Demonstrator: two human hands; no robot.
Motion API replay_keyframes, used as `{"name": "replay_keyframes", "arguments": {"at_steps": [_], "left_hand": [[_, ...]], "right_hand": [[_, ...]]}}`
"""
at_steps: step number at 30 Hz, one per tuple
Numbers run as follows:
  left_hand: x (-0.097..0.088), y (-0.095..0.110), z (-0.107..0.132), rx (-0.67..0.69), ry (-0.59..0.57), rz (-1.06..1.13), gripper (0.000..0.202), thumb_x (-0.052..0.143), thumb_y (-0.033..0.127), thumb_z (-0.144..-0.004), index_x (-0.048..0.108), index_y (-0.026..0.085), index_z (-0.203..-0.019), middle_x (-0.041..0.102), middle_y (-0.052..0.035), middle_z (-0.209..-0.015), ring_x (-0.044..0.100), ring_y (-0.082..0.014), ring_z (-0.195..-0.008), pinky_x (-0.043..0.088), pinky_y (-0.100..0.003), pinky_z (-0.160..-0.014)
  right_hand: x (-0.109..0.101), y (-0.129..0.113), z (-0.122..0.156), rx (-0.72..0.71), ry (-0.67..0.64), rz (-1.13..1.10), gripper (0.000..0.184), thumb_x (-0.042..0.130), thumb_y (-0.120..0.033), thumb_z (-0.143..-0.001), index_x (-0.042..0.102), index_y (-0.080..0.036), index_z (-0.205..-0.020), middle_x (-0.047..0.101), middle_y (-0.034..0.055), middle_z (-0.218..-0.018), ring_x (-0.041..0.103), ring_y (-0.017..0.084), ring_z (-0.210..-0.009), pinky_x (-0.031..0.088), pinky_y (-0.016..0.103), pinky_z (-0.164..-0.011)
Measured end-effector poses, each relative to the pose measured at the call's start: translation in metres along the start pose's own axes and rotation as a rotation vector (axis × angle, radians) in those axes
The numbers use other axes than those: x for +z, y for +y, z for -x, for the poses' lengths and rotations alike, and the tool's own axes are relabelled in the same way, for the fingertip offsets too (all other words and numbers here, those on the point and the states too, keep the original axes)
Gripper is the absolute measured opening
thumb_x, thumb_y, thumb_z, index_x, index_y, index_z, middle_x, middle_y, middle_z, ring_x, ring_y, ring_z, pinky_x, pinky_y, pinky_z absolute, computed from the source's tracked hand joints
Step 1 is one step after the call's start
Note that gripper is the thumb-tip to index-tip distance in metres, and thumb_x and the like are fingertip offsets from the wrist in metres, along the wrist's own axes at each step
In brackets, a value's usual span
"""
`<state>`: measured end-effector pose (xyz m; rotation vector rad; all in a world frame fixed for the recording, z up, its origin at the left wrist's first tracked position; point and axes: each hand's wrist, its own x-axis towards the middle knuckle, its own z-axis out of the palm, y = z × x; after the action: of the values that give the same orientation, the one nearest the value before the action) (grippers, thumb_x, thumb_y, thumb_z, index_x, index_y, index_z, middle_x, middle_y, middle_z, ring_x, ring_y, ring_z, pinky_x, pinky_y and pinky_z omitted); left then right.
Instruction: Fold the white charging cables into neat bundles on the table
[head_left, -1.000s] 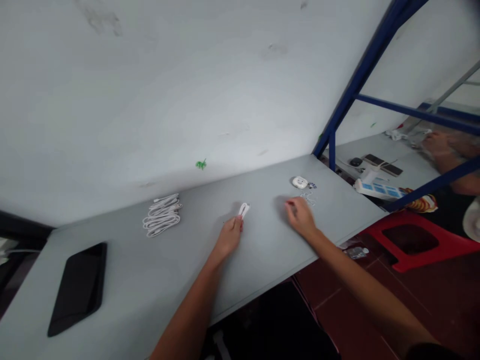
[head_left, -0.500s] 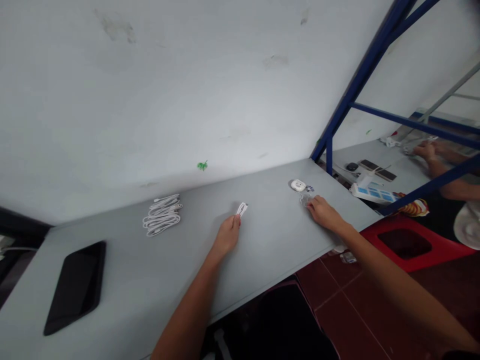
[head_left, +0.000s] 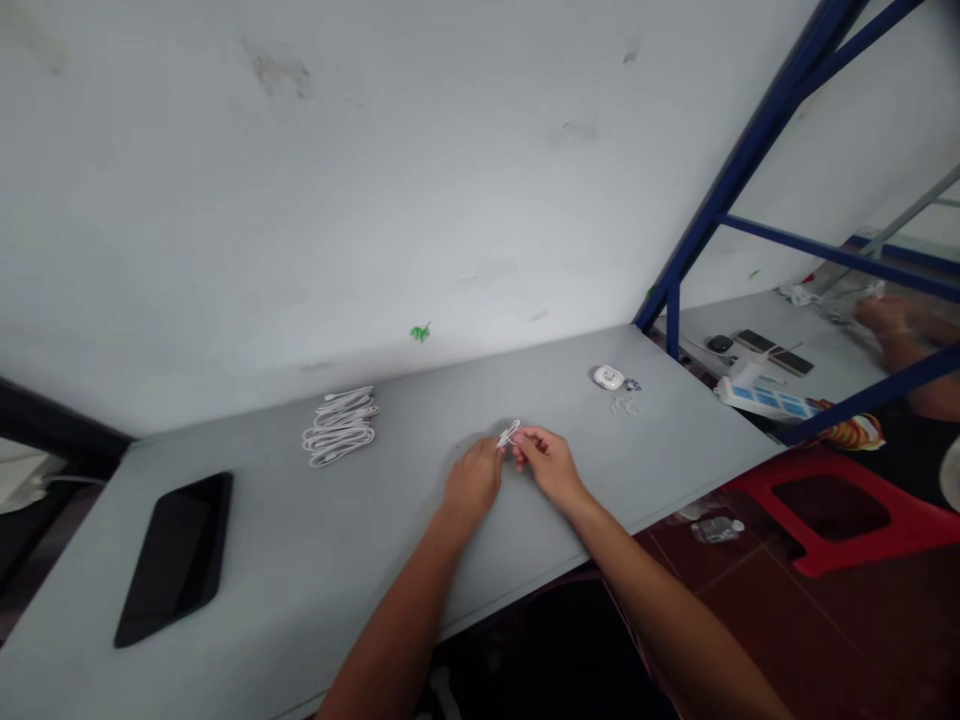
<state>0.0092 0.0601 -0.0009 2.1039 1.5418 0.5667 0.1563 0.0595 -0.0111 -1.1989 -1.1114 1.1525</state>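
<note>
The left hand (head_left: 472,487) and right hand (head_left: 547,466) meet just in from the near edge of the grey table (head_left: 300,570), around its middle. Between them is a folded white cable (head_left: 508,434), a thin, narrow loop. The left hand's grip is a narrow pinch on its lower part, and the right hand's fingertips (head_left: 519,438) close in a narrow pinch at the same spot, though the fingers hide exactly how much each holds.

The cable looks light, soft and easily bent, so it would probably flop if held by one end. Pinching near the fold, with the strands kept together, seems the surest hold, and its smooth coating may let it slip.

Farther along the table, toward the left, lies a black tablet (head_left: 176,558), with a bundle of coiled white cables (head_left: 339,427) nearer the wall. Toward the far right corner sit a small white round case (head_left: 608,377), a small blue-and-white piece (head_left: 634,385) and thin white wire bits (head_left: 624,406). Past the right edge, a red plastic stool (head_left: 832,510) stands on the floor beside a clear plastic bottle (head_left: 716,530), and a blue metal frame (head_left: 739,175) rises against the wall (head_left: 375,180).
</note>
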Motion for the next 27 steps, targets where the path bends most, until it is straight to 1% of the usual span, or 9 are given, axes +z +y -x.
{"name": "replay_keyframes", "arguments": {"at_steps": [1, 3, 5, 7, 13, 16, 19, 23, 27], "left_hand": [[0.000, 0.000, 0.000, -0.028, -0.011, -0.016, 0.027, 0.039, 0.028, -0.099, 0.063, 0.019, -0.108, 0.070, -0.0138, -0.102, 0.066, -0.0242, -0.092, 0.047, -0.032, -0.078], [-0.001, 0.002, 0.000, -0.084, -0.034, -0.049, 0.028, 0.039, 0.030, -0.100, 0.059, 0.017, -0.115, 0.070, -0.0154, -0.097, 0.068, -0.0254, -0.086, 0.047, -0.032, -0.075], [-0.001, 0.003, -0.001, -0.101, -0.058, -0.085, 0.031, 0.039, 0.034, -0.100, 0.056, 0.016, -0.118, 0.070, -0.0163, -0.094, 0.069, -0.0271, -0.084, 0.047, -0.033, -0.072], [-0.002, 0.005, -0.001, -0.082, -0.078, -0.114, 0.031, 0.037, 0.034, -0.101, 0.055, 0.015, -0.118, 0.070, -0.0170, -0.094, 0.069, -0.0286, -0.085, 0.047, -0.033, -0.071], [0.000, 0.005, 0.000, -0.082, -0.077, -0.115, 0.031, 0.034, 0.032, -0.101, 0.053, 0.014, -0.119, 0.070, -0.0185, -0.096, 0.070, -0.0312, -0.089, 0.047, -0.035, -0.072], [0.000, 0.004, 0.000, -0.049, -0.102, -0.144, 0.034, 0.032, 0.034, -0.102, 0.051, 0.014, -0.122, 0.070, -0.0190, -0.100, 0.070, -0.0319, -0.094, 0.048, -0.036, -0.073], [-0.004, 0.005, 0.000, -0.013, -0.123, -0.168, 0.031, 0.033, 0.034, -0.103, 0.050, 0.016, -0.122, 0.070, -0.0163, -0.104, 0.069, -0.0295, -0.096, 0.048, -0.035, -0.074], [-0.008, 0.006, 0.000, -0.031, -0.122, -0.162, 0.028, 0.035, 0.033, -0.103, 0.047, 0.018, -0.123, 0.071, -0.0115, -0.103, 0.070, -0.0245, -0.096, 0.049, -0.032, -0.076], [-0.009, 0.005, -0.002, -0.065, -0.114, -0.172, 0.030, 0.036, 0.033, -0.103, 0.046, 0.017, -0.126, 0.071, -0.0119, -0.102, 0.070, -0.0251, -0.094, 0.049, -0.032, -0.075]], "right_hand": [[0.009, 0.002, 0.001, -0.004, 0.016, -0.016, 0.038, 0.068, -0.057, -0.075, 0.067, -0.019, -0.081, 0.064, 0.0003, -0.063, 0.056, 0.014, -0.052, 0.050, 0.029, -0.053], [0.017, 0.003, 0.000, -0.028, 0.069, -0.032, 0.036, 0.068, -0.054, -0.075, 0.068, -0.019, -0.082, 0.065, 0.0013, -0.065, 0.058, 0.015, -0.054, 0.052, 0.029, -0.054], [0.016, 0.001, -0.003, -0.060, 0.120, -0.024, 0.033, 0.069, -0.051, -0.076, 0.068, -0.019, -0.084, 0.067, 0.0020, -0.067, 0.060, 0.015, -0.055, 0.054, 0.030, -0.057], [0.013, -0.002, -0.006, -0.074, 0.129, -0.002, 0.031, 0.070, -0.050, -0.076, 0.067, -0.020, -0.084, 0.068, 0.0023, -0.068, 0.061, 0.016, -0.056, 0.055, 0.031, -0.059], [0.011, -0.002, -0.009, -0.023, 0.027, 0.053, 0.030, 0.074, -0.048, -0.071, 0.066, -0.019, -0.077, 0.067, 0.0017, -0.064, 0.063, 0.016, -0.057, 0.055, 0.030, -0.056], [0.007, 0.001, -0.007, 0.020, -0.002, 0.055, 0.031, 0.073, -0.049, -0.072, 0.067, -0.019, -0.076, 0.068, 0.0025, -0.066, 0.063, 0.016, -0.057, 0.055, 0.029, -0.055], [-0.001, 0.000, -0.006, 0.070, -0.024, 0.059, 0.032, 0.075, -0.048, -0.069, 0.069, -0.017, -0.076, 0.068, 0.0025, -0.066, 0.062, 0.014, -0.055, 0.054, 0.027, -0.053], [-0.008, -0.006, -0.004, 0.130, -0.056, 0.093, 0.032, 0.076, -0.047, -0.067, 0.069, -0.016, -0.075, 0.067, 0.0010, -0.063, 0.059, 0.012, -0.052, 0.051, 0.024, -0.048], [-0.011, -0.006, 0.000, 0.195, -0.091, 0.132, 0.032, 0.077, -0.047, -0.066, 0.067, -0.016, -0.070, 0.063, -0.0013, -0.058, 0.055, 0.011, -0.046, 0.048, 0.023, -0.045]]}}
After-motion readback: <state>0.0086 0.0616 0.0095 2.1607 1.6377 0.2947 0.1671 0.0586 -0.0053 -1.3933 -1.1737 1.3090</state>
